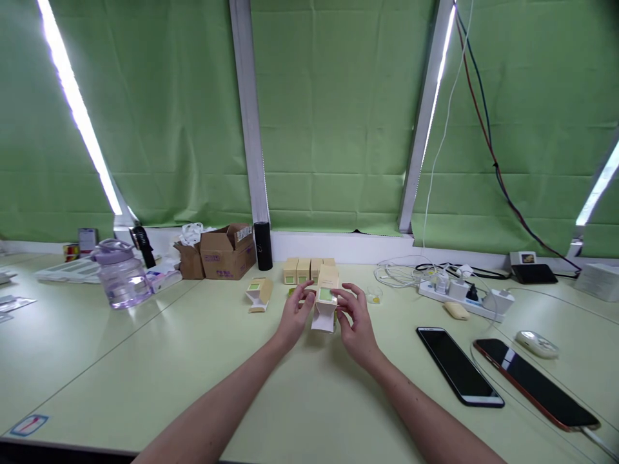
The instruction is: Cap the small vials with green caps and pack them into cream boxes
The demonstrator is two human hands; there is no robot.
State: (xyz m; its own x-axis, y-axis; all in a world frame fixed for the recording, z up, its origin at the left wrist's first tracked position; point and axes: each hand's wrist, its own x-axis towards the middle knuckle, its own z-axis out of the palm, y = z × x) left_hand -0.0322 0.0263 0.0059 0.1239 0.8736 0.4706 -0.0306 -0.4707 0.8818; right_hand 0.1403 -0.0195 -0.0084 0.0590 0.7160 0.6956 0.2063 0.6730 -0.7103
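Note:
A small cream carton (327, 278) with a green label is tilted up in front of me, its white-lined end flap opened out toward me. My left hand (294, 320) has its bent fingers at the carton's left side. On the right side, the fingers and thumb of my right hand (358, 323) grip the carton. Something small and green lies partly hidden behind my left fingertips. To the left, another small cream carton (260, 294) lies opened on the table. Several closed cream boxes (303, 270) stand in a row behind my hands.
A clear packet (374, 296) lies just right of my hands. Two phones (459, 365) and a power strip (461, 299) with chargers and cables occupy the right. At left are a purple water bottle (123, 277), a brown cardboard box (227, 254) and a black cylinder (263, 246).

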